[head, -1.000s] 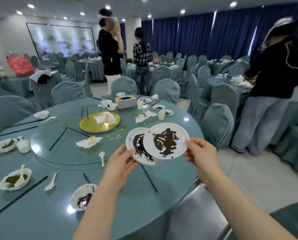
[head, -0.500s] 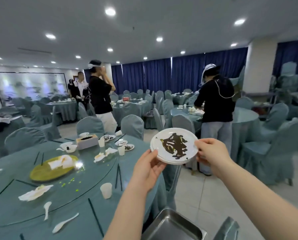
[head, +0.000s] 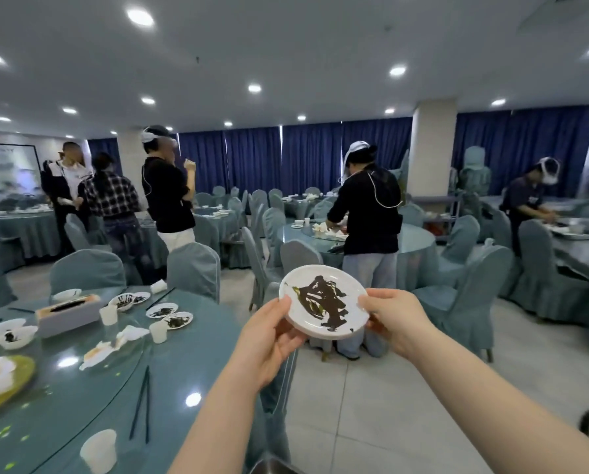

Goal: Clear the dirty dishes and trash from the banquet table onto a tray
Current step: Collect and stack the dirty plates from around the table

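we have a dirty white plate (head: pixel 324 302) up in the air between both hands, smeared with dark sauce across its middle, held out past the edge of the banquet table (head: pixel 197 367) and over the tiled floor. our left hand (head: pixel 269 340) grips the plate's near-left rim, thumb on top and fingers curled underneath. our right hand (head: pixel 394 319) pinches the right rim, thumb on the upper face, fingers wrapped below. it may be a stack of two plates, but the rim is too blurred for us to say for sure.

down at the bottom edge a sliver of a metal tray (head: pixel 272 466) shows, just beside the table's skirt.

on the table to our left sit two small sauce-stained dishes (head: pixel 170 314), a paper cup (head: pixel 158 331) just beside them, crumpled napkins (head: pixel 115 343), a pair of black chopsticks (head: pixel 142 405), another cup (head: pixel 98 451) near the front edge, a tissue box (head: pixel 68 314) and a yellow platter (head: pixel 2 384) at far left.

across the room, a person in a black top (head: pixel 368 217) bends over another round table.
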Action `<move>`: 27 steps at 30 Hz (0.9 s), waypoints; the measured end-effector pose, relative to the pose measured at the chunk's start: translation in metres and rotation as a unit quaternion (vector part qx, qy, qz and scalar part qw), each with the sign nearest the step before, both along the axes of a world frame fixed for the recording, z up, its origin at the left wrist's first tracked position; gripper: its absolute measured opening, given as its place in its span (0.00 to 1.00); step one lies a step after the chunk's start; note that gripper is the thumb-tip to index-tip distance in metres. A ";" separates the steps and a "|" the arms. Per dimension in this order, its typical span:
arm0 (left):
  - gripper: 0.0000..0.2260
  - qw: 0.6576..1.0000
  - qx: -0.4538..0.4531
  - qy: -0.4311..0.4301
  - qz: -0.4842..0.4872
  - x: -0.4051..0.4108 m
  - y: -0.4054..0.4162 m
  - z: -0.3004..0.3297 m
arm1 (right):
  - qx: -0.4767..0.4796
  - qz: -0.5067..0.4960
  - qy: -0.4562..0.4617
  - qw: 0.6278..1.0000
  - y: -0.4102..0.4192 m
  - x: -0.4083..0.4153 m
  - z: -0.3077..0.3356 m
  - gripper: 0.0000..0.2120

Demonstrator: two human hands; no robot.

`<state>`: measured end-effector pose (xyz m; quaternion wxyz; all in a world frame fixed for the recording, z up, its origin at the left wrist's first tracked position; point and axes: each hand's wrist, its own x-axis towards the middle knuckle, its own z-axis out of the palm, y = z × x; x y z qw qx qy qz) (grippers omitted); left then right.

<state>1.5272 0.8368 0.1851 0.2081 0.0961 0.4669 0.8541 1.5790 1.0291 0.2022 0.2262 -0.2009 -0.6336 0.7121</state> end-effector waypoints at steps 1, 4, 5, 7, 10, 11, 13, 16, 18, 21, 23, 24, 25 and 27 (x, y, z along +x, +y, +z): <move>0.07 1.000 -0.009 0.007 -0.002 -0.009 0.008 -0.003 | -0.001 0.004 -0.001 1.000 0.009 -0.005 -0.001 0.08; 0.08 1.000 -0.026 0.014 0.000 -0.035 0.027 -0.011 | 0.003 0.024 -0.008 1.000 0.033 -0.022 -0.003 0.08; 0.08 0.999 -0.032 0.012 0.004 -0.042 0.033 -0.013 | 0.005 0.034 -0.011 0.999 0.039 -0.028 -0.004 0.08; 0.08 0.999 -0.046 0.012 0.019 -0.055 0.043 -0.018 | 0.004 0.057 -0.010 0.998 0.049 -0.041 -0.007 0.07; 0.07 0.998 -0.042 0.015 0.042 -0.073 0.057 -0.023 | -0.010 0.084 0.010 0.996 0.063 -0.062 -0.008 0.07; 0.07 0.998 -0.037 0.014 0.050 -0.080 0.066 -0.025 | -0.015 0.090 0.017 0.996 0.072 -0.071 -0.008 0.07; 0.07 0.997 -0.032 0.007 0.069 -0.090 0.087 -0.028 | -0.011 0.104 0.024 0.994 0.094 -0.088 -0.010 0.06; 0.06 0.995 -0.021 -0.007 0.094 -0.103 0.124 -0.037 | -0.014 0.131 0.017 0.991 0.133 -0.110 -0.018 0.06; 0.06 0.994 -0.017 -0.014 0.107 -0.111 0.151 -0.042 | -0.020 0.151 0.005 0.988 0.162 -0.122 -0.023 0.08; 0.06 0.992 -0.022 -0.023 0.125 -0.124 0.189 -0.051 | -0.027 0.164 -0.010 0.986 0.205 -0.143 -0.029 0.08; 0.06 0.989 -0.021 -0.030 0.146 -0.132 0.211 -0.057 | -0.035 0.182 -0.010 0.983 0.229 -0.160 -0.031 0.08; 0.06 0.986 -0.017 -0.037 0.159 -0.137 0.219 -0.060 | -0.042 0.190 -0.007 0.981 0.239 -0.170 -0.032 0.07; 0.06 0.984 -0.012 -0.045 0.172 -0.143 0.226 -0.062 | -0.054 0.196 -0.003 0.979 0.247 -0.180 -0.033 0.07; 0.05 0.980 -0.012 -0.056 0.193 -0.156 0.238 -0.066 | -0.082 0.207 -0.002 0.975 0.259 -0.202 -0.038 0.07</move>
